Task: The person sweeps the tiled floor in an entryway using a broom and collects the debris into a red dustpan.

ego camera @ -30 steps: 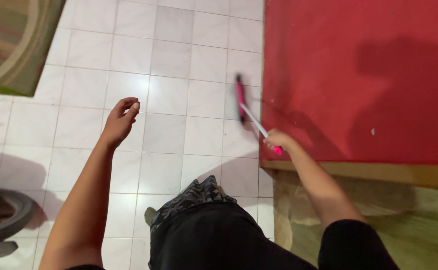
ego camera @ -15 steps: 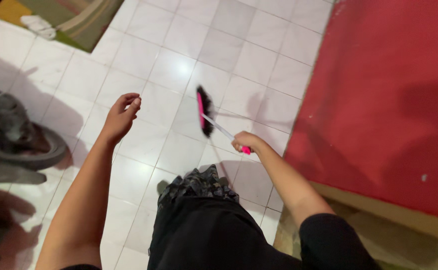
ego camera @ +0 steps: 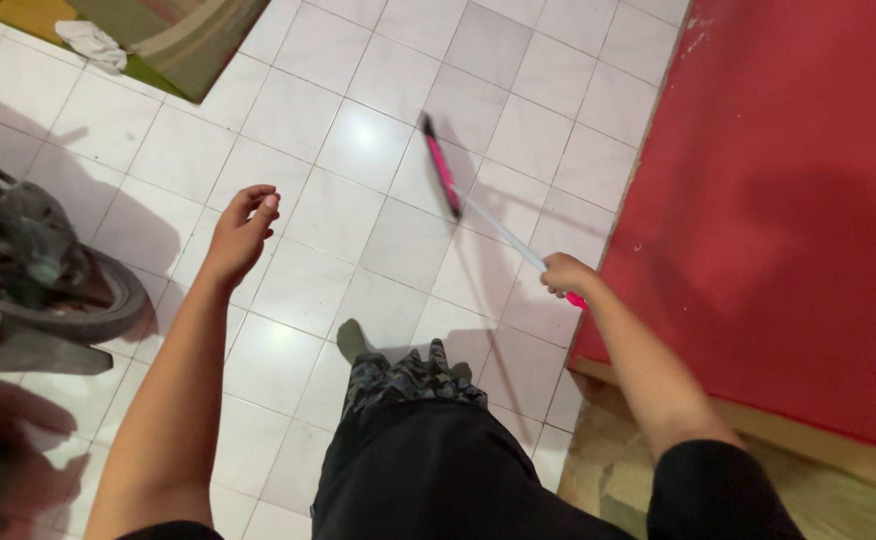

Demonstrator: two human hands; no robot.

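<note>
The broom [ego camera: 478,205] lies slantwise over the white tiled floor [ego camera: 358,150], its pink head with dark bristles set on the tiles at the far end and its pale shaft running back toward me. The shaft ends in a pink grip, and my right hand [ego camera: 564,275] is wrapped around that grip, fingers curled tight about it so that only the pink tip shows below my fist. The broom head rests well apart from the red carpet [ego camera: 788,200], which fills the right side of the view and meets the tiles along a straight edge; my right hand sits just beside that edge.

My left hand [ego camera: 241,232] hangs free over the tiles, holding nothing, its fingers loosely bent with the thumb near the fingertips. Below, my dark trousers [ego camera: 428,470] and a patterned hem cover the near floor. At the left lies a dark tyre [ego camera: 78,300] with black cloth heaped on it. At the top left, a green and brown rug [ego camera: 193,35] carries a crumpled white cloth [ego camera: 93,45]. A strip of bare wooden edge [ego camera: 808,440] borders the red carpet nearest me.
</note>
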